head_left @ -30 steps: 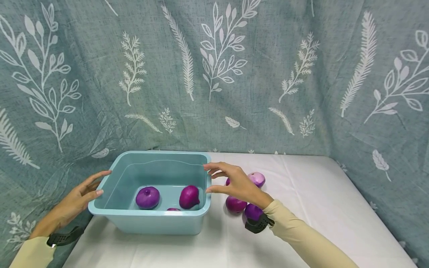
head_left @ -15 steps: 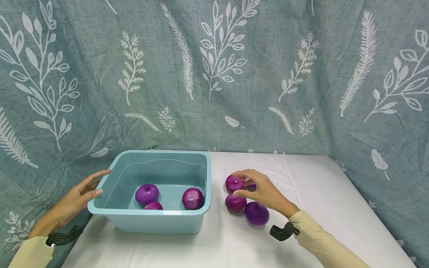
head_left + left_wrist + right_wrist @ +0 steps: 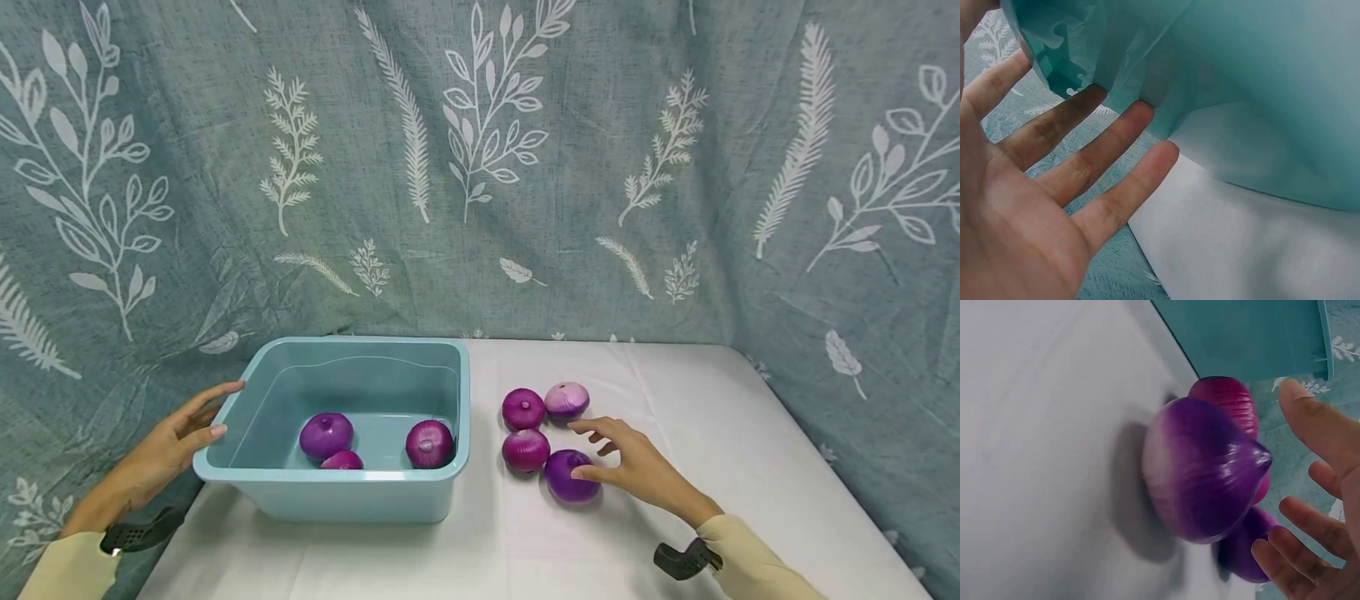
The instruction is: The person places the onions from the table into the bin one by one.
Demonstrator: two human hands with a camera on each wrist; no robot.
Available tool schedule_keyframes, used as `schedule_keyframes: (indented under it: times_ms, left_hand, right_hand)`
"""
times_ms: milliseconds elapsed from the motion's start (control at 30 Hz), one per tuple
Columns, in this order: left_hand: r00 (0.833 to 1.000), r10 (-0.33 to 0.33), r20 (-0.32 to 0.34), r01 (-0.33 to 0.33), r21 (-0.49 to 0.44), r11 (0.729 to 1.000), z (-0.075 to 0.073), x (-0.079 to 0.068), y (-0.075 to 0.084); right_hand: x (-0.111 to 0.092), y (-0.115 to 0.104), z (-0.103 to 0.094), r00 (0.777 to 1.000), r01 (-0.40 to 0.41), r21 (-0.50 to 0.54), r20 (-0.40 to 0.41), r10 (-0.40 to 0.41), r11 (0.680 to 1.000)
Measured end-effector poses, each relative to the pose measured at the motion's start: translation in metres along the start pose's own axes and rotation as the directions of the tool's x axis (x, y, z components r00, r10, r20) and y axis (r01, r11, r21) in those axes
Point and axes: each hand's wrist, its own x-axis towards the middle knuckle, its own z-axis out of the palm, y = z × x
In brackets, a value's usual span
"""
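A light-blue plastic tub (image 3: 322,500) stands at the left of the table. My left hand (image 3: 168,442) touches its left side, and in the left wrist view the fingers (image 3: 1125,200) lie straight by the outer wall. Inside are a purple onion (image 3: 326,433), a magenta onion (image 3: 430,444) and a partly hidden onion (image 3: 342,460). Right of the tub, my right hand (image 3: 645,471) hovers with parted fingers beside a deep purple onion (image 3: 566,477), also the pointed onion (image 3: 1204,475) in the right wrist view. Nothing is held in that hand.
Close to the purple onion lie a magenta onion (image 3: 526,451), another magenta onion (image 3: 523,408) and a pale pink-purple onion (image 3: 567,401). White cloth (image 3: 750,467) covers the table. A blue-green leaf-patterned curtain (image 3: 562,208) hangs behind and at both sides.
My right hand has moved from the tub's right rim across the loose onions to the deep purple one. Inside the tub, the magenta onions have shifted. The left hand stays at the tub.
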Motion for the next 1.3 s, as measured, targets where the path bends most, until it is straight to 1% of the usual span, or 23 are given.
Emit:
schedule_keyframes:
  times_ms: [133, 233, 300, 400, 600, 700, 800, 933, 1033, 1167, 1300]
  left_hand:
    - [1.000, -0.001, 0.006, 0.001, -0.005, 1.000, 0.001, 0.000, -0.001]
    - [1.000, 0.006, 0.012, -0.005, -0.013, 1.000, 0.000, 0.000, -0.001]
    - [1.000, 0.008, 0.012, -0.008, -0.018, 1.000, 0.000, 0.000, -0.001]
    - [1.000, 0.005, 0.005, -0.005, -0.011, 1.000, 0.000, 0.000, -0.001]
    - [1.000, -0.018, -0.007, 0.018, -0.044, 0.999, 0.001, 0.000, 0.000]
    - [1.000, -0.027, -0.016, 0.027, -0.035, 0.999, 0.001, -0.001, 0.000]
    - [1.000, -0.018, -0.014, 0.018, -0.034, 0.999, 0.002, -0.001, -0.001]
    - [1.000, -0.011, -0.008, 0.010, -0.056, 0.998, 0.002, 0.000, 0.000]
    - [1.000, -0.012, -0.012, 0.011, -0.042, 0.999, 0.002, 0.001, 0.000]
    - [1.000, -0.012, -0.016, 0.012, -0.021, 1.000, 0.002, 0.000, -0.001]
    - [1.000, -0.006, -0.010, 0.005, -0.026, 1.000, 0.003, -0.001, -0.002]
  right_hand:
    - [-0.011, 0.004, 0.003, 0.999, -0.031, 0.015, 0.019, 0.030, 0.999]
    - [-0.016, 0.006, 0.006, 0.999, -0.035, 0.034, 0.020, 0.034, 0.999]
    - [-0.018, 0.008, 0.009, 1.000, -0.024, 0.032, 0.019, 0.023, 0.999]
    - [-0.018, 0.010, 0.014, 1.000, -0.005, 0.031, 0.023, 0.005, 1.000]
    - [-0.020, 0.013, 0.021, 0.999, 0.020, 0.019, 0.027, -0.021, 1.000]
    - [-0.022, 0.013, 0.022, 1.000, 0.008, 0.013, 0.024, -0.008, 1.000]
    - [-0.022, 0.014, 0.022, 1.000, -0.006, 0.008, 0.026, 0.006, 1.000]
    - [-0.022, 0.015, 0.022, 0.999, -0.022, 0.022, 0.037, 0.021, 1.000]
    - [-0.023, 0.016, 0.022, 0.998, -0.036, 0.035, 0.044, 0.035, 0.999]
    - [-0.025, 0.017, 0.023, 0.998, -0.046, 0.044, 0.039, 0.044, 0.998]
    - [-0.027, 0.017, 0.024, 0.999, -0.041, 0.052, 0.027, 0.040, 0.998]
